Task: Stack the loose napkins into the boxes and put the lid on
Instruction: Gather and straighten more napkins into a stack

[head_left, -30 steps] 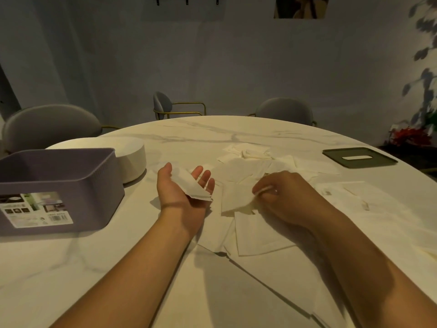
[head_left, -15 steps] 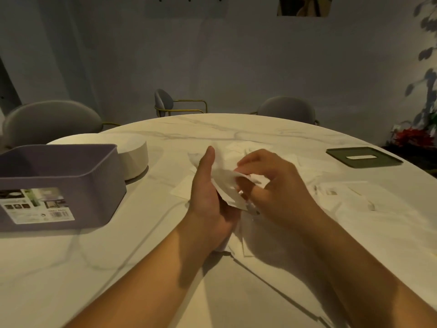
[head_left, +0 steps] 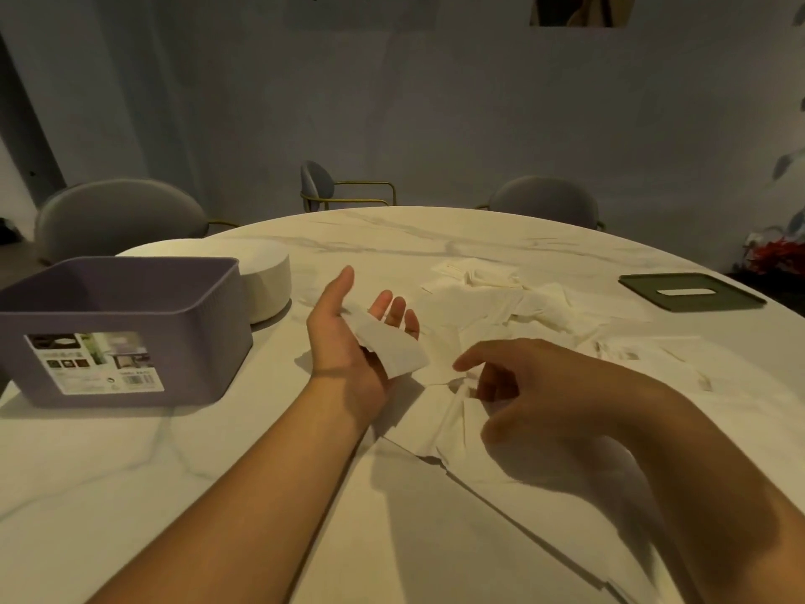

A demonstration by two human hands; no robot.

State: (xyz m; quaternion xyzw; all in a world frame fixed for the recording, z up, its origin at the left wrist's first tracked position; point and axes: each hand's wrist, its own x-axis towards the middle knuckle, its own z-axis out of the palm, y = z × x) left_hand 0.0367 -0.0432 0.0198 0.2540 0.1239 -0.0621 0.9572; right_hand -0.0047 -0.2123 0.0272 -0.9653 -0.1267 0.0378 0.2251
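Note:
My left hand (head_left: 339, 337) lies palm up above the table, fingers straight, with a small stack of folded white napkins (head_left: 394, 348) resting across the palm. My right hand (head_left: 536, 385) is lower and to the right, fingers curled down onto a flat napkin (head_left: 453, 411) on the table, pinching it into creases at the fingertips. More loose napkins (head_left: 514, 298) are scattered behind and to the right. The open purple box (head_left: 196, 342) stands at the left, its inside hidden. A dark green lid (head_left: 723, 300) with a slot lies at the far right.
A low round white container (head_left: 270, 281) sits right behind the purple box. The round marble table (head_left: 130, 494) curves away at the back, with grey chairs (head_left: 117, 215) around it. Red flowers (head_left: 775, 255) stand beyond the right edge.
My hands, together half a second ago with the right one laying a napkin on the left palm, have parted. The right hand dropped to a napkin on the table; the left hand opened flat.

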